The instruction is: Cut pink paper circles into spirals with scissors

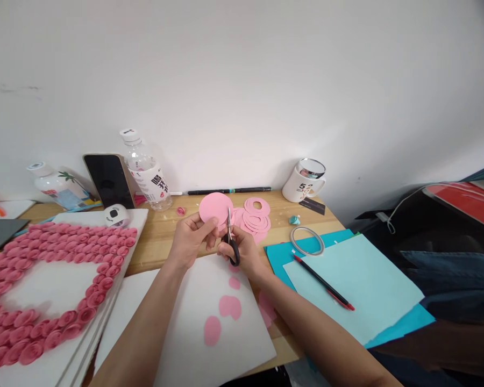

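Note:
My left hand [194, 232] pinches a round pink paper disc [215, 208] by its lower edge, holding it up above the table. In my right hand [244, 248] is a pair of scissors [234, 251] with black handles, its blades pointing up at the disc's right edge. Whether the blades are cutting into the paper I cannot tell. Behind my right hand lies a pile of pink paper rings [257, 221]. Below both hands, pink paper scraps [229, 307] are scattered on a white sheet [189, 344].
At left, a white board [52, 285] carries rows of pink paper roses [86, 314]. Along the wall stand a phone [109, 180], a clear bottle [147, 174] and a white mug [302, 180]. Blue paper [403, 330], a pen [322, 280] and a tape roll [307, 241] lie at right.

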Action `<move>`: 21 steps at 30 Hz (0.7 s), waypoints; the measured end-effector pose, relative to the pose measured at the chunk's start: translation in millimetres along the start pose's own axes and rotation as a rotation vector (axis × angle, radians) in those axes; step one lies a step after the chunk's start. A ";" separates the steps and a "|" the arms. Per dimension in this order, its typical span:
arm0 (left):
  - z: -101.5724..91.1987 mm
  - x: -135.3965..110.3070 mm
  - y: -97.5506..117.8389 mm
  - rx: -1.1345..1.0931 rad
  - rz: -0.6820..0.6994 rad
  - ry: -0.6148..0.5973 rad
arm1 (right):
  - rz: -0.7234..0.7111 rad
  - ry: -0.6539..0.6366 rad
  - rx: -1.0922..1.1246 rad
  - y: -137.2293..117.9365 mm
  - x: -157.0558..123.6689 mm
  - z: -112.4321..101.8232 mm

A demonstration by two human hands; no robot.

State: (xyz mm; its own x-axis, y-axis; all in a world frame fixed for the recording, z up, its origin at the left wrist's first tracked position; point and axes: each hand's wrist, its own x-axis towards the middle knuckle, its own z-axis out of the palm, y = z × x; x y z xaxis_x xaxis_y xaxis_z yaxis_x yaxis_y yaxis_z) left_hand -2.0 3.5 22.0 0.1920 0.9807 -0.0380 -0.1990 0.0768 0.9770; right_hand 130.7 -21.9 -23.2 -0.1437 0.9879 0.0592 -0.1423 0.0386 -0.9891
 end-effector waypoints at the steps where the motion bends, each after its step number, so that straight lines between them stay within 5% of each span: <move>1: 0.4 -0.2 -0.3 0.003 -0.002 -0.001 | -0.002 -0.001 -0.002 0.5 0.0 0.5; 21: -1.3 -0.1 -1.2 0.067 -0.047 0.034 | -0.090 -0.040 0.088 -1.9 3.3 -0.7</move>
State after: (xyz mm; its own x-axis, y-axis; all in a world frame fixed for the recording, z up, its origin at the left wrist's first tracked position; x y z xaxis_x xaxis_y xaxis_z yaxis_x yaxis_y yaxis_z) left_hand -3.0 3.5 20.5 0.1667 0.9819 -0.0898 -0.1255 0.1115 0.9858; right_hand 131.2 -18.6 -21.2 -0.1652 0.9741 0.1541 -0.2412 0.1115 -0.9640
